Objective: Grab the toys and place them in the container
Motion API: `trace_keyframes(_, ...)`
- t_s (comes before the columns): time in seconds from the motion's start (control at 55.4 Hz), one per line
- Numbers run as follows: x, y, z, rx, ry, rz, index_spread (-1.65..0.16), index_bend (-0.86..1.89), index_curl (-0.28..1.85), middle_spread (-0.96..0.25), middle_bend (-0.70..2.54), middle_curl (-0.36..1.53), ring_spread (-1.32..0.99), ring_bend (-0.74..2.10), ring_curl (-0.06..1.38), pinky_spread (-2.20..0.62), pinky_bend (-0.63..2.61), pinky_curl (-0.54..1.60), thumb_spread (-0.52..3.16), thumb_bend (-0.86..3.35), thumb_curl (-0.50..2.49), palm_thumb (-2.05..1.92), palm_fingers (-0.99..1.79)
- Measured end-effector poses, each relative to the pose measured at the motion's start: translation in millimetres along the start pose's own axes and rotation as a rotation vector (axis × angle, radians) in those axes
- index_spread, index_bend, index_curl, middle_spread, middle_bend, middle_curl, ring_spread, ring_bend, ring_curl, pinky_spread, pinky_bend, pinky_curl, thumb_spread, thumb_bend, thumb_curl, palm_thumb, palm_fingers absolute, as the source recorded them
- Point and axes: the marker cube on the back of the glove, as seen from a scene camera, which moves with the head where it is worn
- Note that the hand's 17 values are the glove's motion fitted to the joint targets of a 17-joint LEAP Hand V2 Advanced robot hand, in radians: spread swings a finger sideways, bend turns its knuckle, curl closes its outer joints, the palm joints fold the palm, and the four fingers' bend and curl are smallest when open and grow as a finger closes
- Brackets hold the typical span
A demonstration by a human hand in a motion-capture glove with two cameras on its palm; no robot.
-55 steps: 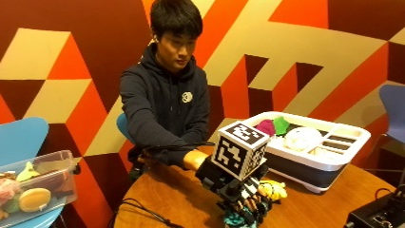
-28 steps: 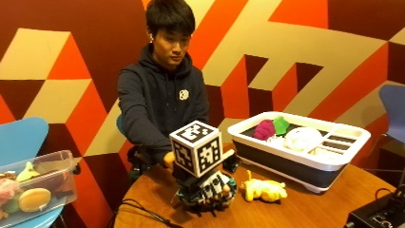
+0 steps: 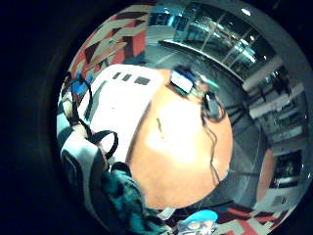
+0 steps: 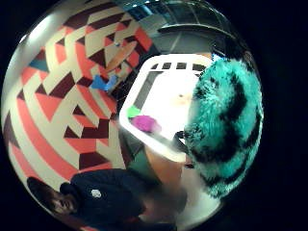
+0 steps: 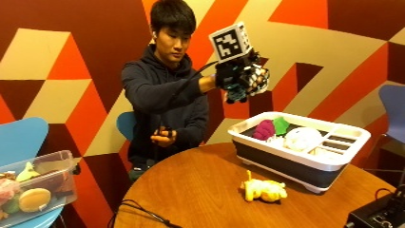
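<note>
A teal-and-black plush toy (image 5: 244,85) is being held in the curled fingers of the gloved right hand (image 5: 239,76), raised high above and left of the white container (image 5: 297,159). The carry step is judged under way; lowering over the container is called for next. A yellow toy (image 5: 263,190) is lying on the table (image 5: 190,190), near the container.

Container (image 5: 286,160) on the worktop (image 5: 196,190), at its far right, toys (image 5: 278,129) inside. One toy (image 5: 263,189) on the worktop just before the container. Right hand (image 5: 242,78) raised well above the container's near end, gripping a plush (image 5: 241,91). Bin (image 5: 34,187) on a chair left of the worktop.
</note>
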Motion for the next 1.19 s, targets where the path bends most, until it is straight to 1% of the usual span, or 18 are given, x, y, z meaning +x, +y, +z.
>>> trace_keyframes(0.072, -42.1, -25.3, 18.6, -0.010, -0.041, -0.010, -0.32, 0.54, 0.93, -0.27, 1.24, 0.95, -0.38, 1.48, 0.73, -0.44, 1.07, 0.64, 0.40, 0.02, 1.24, 0.67, 1.04)
trace_keyframes(0.144, -72.0, -46.8, 58.4, -0.022, 0.046, -0.005, -0.33, 0.53, 0.97, -0.27, 1.24, 0.95, -0.38, 1.49, 0.73, -0.44, 1.08, 0.65, 0.39, 0.02, 1.27, 0.67, 1.04)
trace_keyframes(0.199, -89.6, -57.5, 96.4, -0.052, 0.126, -0.060, -0.33, 0.52, 1.00, -0.27, 1.24, 0.96, -0.38, 1.49, 0.73, -0.44, 1.08, 0.65, 0.39, 0.01, 1.28, 0.66, 1.03)
trace_keyframes(0.271, -97.7, -62.3, 126.7, -0.103, 0.127, -0.129, -0.34, 0.51, 1.04, -0.27, 1.24, 0.96, -0.37, 1.49, 0.73, -0.44, 1.08, 0.65, 0.38, 0.01, 1.30, 0.66, 1.02)
trace_keyframes(0.361, -94.5, -65.7, 145.1, -0.178, 0.111, -0.104, -0.34, 0.47, 1.09, -0.26, 1.24, 0.97, -0.37, 1.48, 0.73, -0.43, 1.08, 0.65, 0.40, -0.01, 1.32, 0.63, 0.95)
trace_keyframes(0.451, -78.8, -59.5, 147.8, -0.287, 0.240, -0.140, -0.30, 0.15, 1.07, -0.26, 1.09, 0.94, -0.35, 1.47, 0.73, -0.42, 1.17, 0.66, 0.56, -0.02, 1.26, 0.57, 0.53)
trace_keyframes(0.469, -74.6, -57.8, 145.1, -0.305, 0.265, -0.136, -0.30, 0.15, 1.07, -0.26, 1.08, 0.94, -0.36, 1.46, 0.73, -0.42, 1.19, 0.67, 0.56, -0.02, 1.26, 0.58, 0.54)
trace_keyframes(0.487, -71.5, -56.2, 141.2, -0.315, 0.273, -0.126, -0.29, 0.02, 1.00, -0.24, 1.01, 0.90, -0.35, 1.39, 0.70, -0.38, 1.11, 0.63, 0.68, -0.05, 1.22, 0.49, 0.19)
trace_keyframes(0.506, -69.3, -54.7, 136.3, -0.316, 0.263, -0.117, -0.28, 0.04, 0.99, -0.23, 0.95, 0.89, -0.34, 1.33, 0.70, -0.34, 1.12, 0.67, 0.73, -0.05, 1.19, 0.46, -0.01)
trace_keyframes(0.524, -66.4, -53.3, 131.0, -0.307, 0.251, -0.110, -0.28, 0.10, 0.97, -0.20, 0.82, 0.84, -0.30, 1.15, 0.67, -0.28, 1.12, 0.68, 0.77, -0.08, 1.14, 0.40, -0.35)
trace_keyframes(0.56, -54.1, -51.0, 119.7, -0.268, 0.262, -0.103, -0.28, 0.09, 0.90, -0.17, 0.72, 0.79, -0.27, 1.00, 0.63, -0.23, 1.09, 0.63, 0.85, -0.07, 1.08, 0.35, -0.39)
trace_keyframes(0.596, -39.7, -47.7, 106.1, -0.219, 0.236, -0.092, -0.27, 0.08, 0.84, -0.15, 0.65, 0.75, -0.25, 0.89, 0.57, -0.18, 1.04, 0.58, 0.92, -0.07, 1.02, 0.29, -0.36)
trace_keyframes(0.65, -22.1, -41.6, 83.3, -0.151, 0.053, -0.035, -0.26, 0.10, 0.78, -0.13, 0.57, 0.70, -0.23, 0.77, 0.49, -0.12, 0.99, 0.53, 1.01, -0.07, 0.94, 0.20, -0.29)
trace_keyframes(0.776, 67.0, -29.7, 53.2, -0.048, -0.104, 0.205, -0.25, 0.13, 0.69, -0.09, 0.49, 0.64, -0.19, 0.68, 0.43, -0.05, 0.87, 0.47, 1.20, -0.03, 0.77, 0.11, -0.12)
trace_keyframes(0.885, 126.8, 4.4, 72.4, -0.008, -0.070, 0.389, -0.25, 0.15, 0.64, -0.08, 0.51, 0.62, -0.18, 0.70, 0.42, -0.02, 0.79, 0.43, 1.35, 0.00, 0.67, 0.09, 0.00)
trace_keyframes(0.975, 174.2, 18.8, 101.0, -0.062, -0.048, 0.506, -0.25, 0.16, 0.61, -0.07, 0.50, 0.60, -0.17, 0.72, 0.42, -0.01, 0.77, 0.41, 1.46, 0.02, 0.60, 0.10, 0.02)
trace_keyframes(1.119, 194.2, 24.2, 167.2, -0.166, -0.007, 0.575, -0.27, 0.15, 0.57, -0.06, 0.48, 0.58, -0.15, 0.69, 0.41, 0.00, 0.79, 0.40, 1.59, 0.09, 0.52, 0.15, -0.01)
trace_keyframes(1.192, 197.6, 21.9, 185.9, -0.222, 0.063, 0.562, -0.27, 0.10, 0.53, -0.07, 0.49, 0.57, -0.16, 0.74, 0.42, -0.01, 0.86, 0.41, 1.60, 0.11, 0.50, 0.19, 0.08)
